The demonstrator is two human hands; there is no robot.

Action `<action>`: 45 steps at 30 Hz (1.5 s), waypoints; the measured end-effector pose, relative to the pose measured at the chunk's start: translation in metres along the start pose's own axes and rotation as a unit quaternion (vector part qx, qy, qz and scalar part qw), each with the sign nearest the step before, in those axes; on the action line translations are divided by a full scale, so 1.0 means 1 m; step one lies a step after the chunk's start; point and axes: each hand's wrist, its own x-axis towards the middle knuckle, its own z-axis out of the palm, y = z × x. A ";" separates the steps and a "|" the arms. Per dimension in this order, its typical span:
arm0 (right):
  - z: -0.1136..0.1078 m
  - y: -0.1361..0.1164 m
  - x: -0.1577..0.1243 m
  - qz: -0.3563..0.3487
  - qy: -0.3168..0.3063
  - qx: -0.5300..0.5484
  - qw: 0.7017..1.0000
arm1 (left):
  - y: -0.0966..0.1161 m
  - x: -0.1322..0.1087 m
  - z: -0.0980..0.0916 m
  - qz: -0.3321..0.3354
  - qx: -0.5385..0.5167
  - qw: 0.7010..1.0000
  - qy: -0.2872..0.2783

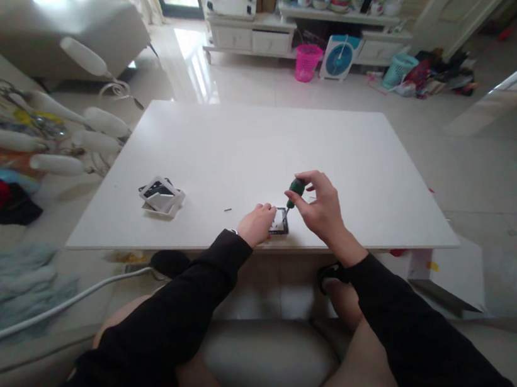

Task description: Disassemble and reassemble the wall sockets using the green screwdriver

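My right hand [322, 205] is closed round the green handle of a screwdriver [295, 192]. Its shaft slants down and left, with the tip at a small flat device [281, 222] that has a dark frame and a pale inside. On the left side of that device lies my left hand [257, 224], its fingers curled over the edge and holding it against the table near the front edge. My left fingers and palm hide much of the device, so its exact kind is unclear.
A white table [253, 150] spans the middle. Stacked frames and a white box [162, 198] lie at its left, and a small dark bit [227, 209] is left of my hands. Beyond stand a pink basket [308, 63] and a blue fan [340, 57].
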 end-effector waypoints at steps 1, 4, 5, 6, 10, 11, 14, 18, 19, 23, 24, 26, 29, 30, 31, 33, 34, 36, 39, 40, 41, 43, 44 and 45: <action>0.001 0.000 0.000 0.003 0.007 -0.001 1.000 | 0.000 0.000 0.000 0.002 0.001 1.000 0.000; 0.002 0.001 -0.001 0.007 0.019 -0.008 1.000 | 0.000 -0.001 -0.001 0.004 0.001 1.000 -0.001; 0.002 0.002 -0.001 0.004 0.019 -0.011 1.000 | 0.000 -0.001 -0.001 0.004 0.000 1.000 0.000; 0.002 0.002 -0.001 -0.002 0.016 -0.012 1.000 | 0.001 -0.001 -0.002 0.004 -0.002 1.000 0.001; -0.003 0.002 -0.002 -0.041 -0.024 0.010 0.999 | 0.002 -0.002 -0.003 0.000 -0.005 1.000 0.001; -0.004 0.001 -0.002 -0.044 -0.032 0.016 0.998 | 0.002 -0.002 -0.004 -0.001 -0.005 1.000 0.000; -0.005 0.001 -0.002 -0.043 -0.030 0.019 0.998 | 0.003 -0.003 -0.006 -0.005 -0.005 1.000 -0.006; -0.002 0.003 0.000 -0.042 -0.011 -0.004 0.999 | 0.005 -0.002 -0.008 -0.004 -0.017 1.000 -0.009; -0.001 0.004 0.000 -0.040 -0.007 -0.008 0.999 | 0.005 -0.002 -0.008 0.000 -0.022 1.000 -0.006; 0.000 0.005 0.000 -0.029 0.009 -0.009 0.999 | 0.006 -0.003 -0.008 0.008 -0.023 1.000 0.001; 0.000 0.004 0.000 -0.030 0.005 -0.007 0.999 | 0.007 -0.003 -0.008 0.006 -0.018 1.000 0.000; -0.002 0.004 -0.001 -0.037 -0.009 0.004 0.999 | 0.008 -0.003 -0.009 0.003 -0.013 1.000 -0.004; -0.005 0.003 -0.002 -0.050 -0.024 0.014 0.998 | 0.009 -0.003 -0.010 -0.001 -0.014 1.000 -0.006; -0.005 0.004 -0.001 -0.053 -0.022 0.010 0.998 | 0.009 -0.003 -0.010 -0.001 -0.014 1.000 -0.006; -0.005 0.004 -0.001 -0.054 -0.016 0.004 0.998 | 0.008 -0.003 -0.010 -0.001 -0.014 1.000 -0.007; -0.005 0.004 0.000 -0.053 -0.004 -0.006 0.999 | 0.007 -0.003 -0.010 0.002 -0.012 1.000 -0.009; -0.004 0.004 0.000 -0.050 0.001 -0.008 0.999 | 0.007 -0.003 -0.010 0.004 -0.012 1.000 -0.010; -0.003 0.004 -0.001 -0.042 0.002 -0.008 0.999 | 0.006 -0.003 -0.009 0.006 -0.015 1.000 -0.009; -0.002 0.003 -0.002 -0.030 -0.008 0.001 1.000 | 0.006 -0.004 -0.009 0.003 -0.021 1.000 -0.006; -0.002 0.003 -0.003 -0.028 -0.012 0.007 1.000 | 0.006 -0.004 -0.009 0.002 -0.022 1.000 -0.006; -0.002 0.002 -0.003 -0.027 -0.015 0.013 0.999 | 0.007 -0.004 -0.010 0.001 -0.023 1.000 -0.006; -0.002 0.002 -0.004 -0.022 -0.016 0.021 0.999 | 0.008 -0.004 -0.010 0.001 -0.024 1.000 -0.008; -0.002 0.002 -0.004 -0.020 -0.015 0.022 0.999 | 0.008 -0.004 -0.010 0.001 -0.025 1.000 -0.010; -0.002 0.002 -0.005 -0.018 -0.014 0.022 1.000 | 0.008 -0.004 -0.011 0.000 -0.025 1.000 -0.011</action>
